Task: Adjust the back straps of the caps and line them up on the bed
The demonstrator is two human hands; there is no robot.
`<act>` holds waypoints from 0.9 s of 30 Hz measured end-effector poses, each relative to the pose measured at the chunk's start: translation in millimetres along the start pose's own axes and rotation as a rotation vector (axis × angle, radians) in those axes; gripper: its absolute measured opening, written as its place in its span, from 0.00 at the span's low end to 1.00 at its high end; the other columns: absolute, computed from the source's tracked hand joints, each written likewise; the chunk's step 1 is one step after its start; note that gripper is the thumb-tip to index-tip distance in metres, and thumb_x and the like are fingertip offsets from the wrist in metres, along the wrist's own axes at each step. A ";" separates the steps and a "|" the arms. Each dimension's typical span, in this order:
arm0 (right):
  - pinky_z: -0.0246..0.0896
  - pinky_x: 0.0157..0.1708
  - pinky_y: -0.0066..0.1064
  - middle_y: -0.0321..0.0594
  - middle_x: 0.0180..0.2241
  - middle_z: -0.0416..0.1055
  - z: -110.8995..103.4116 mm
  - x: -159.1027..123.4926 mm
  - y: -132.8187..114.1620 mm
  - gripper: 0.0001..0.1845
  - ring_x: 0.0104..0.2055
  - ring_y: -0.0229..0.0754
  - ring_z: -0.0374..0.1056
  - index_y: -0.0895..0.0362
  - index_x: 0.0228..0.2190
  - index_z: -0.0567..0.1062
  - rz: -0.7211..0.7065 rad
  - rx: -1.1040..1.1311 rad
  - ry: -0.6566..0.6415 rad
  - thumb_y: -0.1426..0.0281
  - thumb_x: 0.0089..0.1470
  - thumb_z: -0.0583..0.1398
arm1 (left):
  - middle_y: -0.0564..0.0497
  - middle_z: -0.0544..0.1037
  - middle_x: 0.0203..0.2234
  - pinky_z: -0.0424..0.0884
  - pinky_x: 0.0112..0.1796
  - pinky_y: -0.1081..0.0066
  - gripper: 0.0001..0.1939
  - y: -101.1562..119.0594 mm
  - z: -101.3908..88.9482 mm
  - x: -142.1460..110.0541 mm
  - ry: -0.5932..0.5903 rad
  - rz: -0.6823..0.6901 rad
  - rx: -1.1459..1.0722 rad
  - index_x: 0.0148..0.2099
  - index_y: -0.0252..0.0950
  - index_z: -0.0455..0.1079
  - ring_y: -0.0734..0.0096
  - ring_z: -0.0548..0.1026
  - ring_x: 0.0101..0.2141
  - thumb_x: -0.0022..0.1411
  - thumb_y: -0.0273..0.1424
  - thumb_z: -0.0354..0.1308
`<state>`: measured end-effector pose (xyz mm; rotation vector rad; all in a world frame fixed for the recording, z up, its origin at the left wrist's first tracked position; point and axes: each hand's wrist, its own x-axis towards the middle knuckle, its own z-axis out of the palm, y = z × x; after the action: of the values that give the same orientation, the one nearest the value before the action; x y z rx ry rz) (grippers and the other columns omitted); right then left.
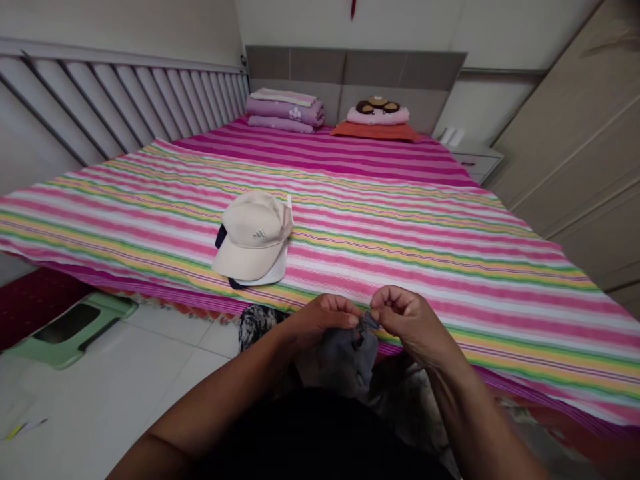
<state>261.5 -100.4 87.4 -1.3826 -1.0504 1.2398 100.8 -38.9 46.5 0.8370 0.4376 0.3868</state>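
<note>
Both my hands meet in front of me at the near edge of the bed. My left hand (325,319) and my right hand (405,320) each pinch the top edge of a small grey cloth item (345,360) that hangs down between them; what it is I cannot make out. On the striped bedsheet (400,227) ahead and to the left lies a stack of caps, a beige cap (255,233) on top of a white one and a dark one.
Folded purple bedding (286,110) and a pink pillow with a brown plush (379,112) lie by the headboard. A white slatted rail (125,93) runs along the left. A green stool (70,327) stands on the tiled floor. A wardrobe (585,133) and nightstand (475,160) are right.
</note>
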 end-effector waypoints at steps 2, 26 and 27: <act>0.42 0.17 0.23 0.28 0.16 0.56 -1.5 0.0 -2.7 0.09 0.17 0.29 0.48 0.58 0.22 0.66 -0.011 -0.063 -0.043 0.70 0.34 0.62 | 0.49 0.75 0.21 0.67 0.27 0.75 0.11 0.2 -0.1 -0.3 -0.011 0.007 0.004 0.31 0.28 0.72 0.76 0.72 0.21 0.44 0.29 0.65; 0.43 0.16 0.23 0.28 0.17 0.54 -3.3 -10.9 -12.3 0.06 0.19 0.30 0.49 0.56 0.21 0.62 -0.213 -0.468 -0.113 0.74 0.43 0.57 | 0.49 0.75 0.21 0.64 0.27 0.75 0.11 -0.4 -0.4 0.8 -0.001 -0.005 0.070 0.31 0.28 0.72 0.77 0.70 0.21 0.43 0.30 0.65; 0.43 0.17 0.23 0.28 0.17 0.54 -4.4 -10.6 -12.1 0.07 0.19 0.30 0.49 0.57 0.21 0.62 -0.205 -0.457 -0.141 0.74 0.43 0.57 | 0.49 0.75 0.21 0.64 0.27 0.75 0.11 -0.5 -0.7 0.9 -0.003 -0.008 0.071 0.31 0.28 0.72 0.77 0.70 0.21 0.43 0.29 0.65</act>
<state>264.7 -109.3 101.1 -1.4913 -1.6053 0.9925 101.3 -38.3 45.5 0.9040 0.4537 0.3638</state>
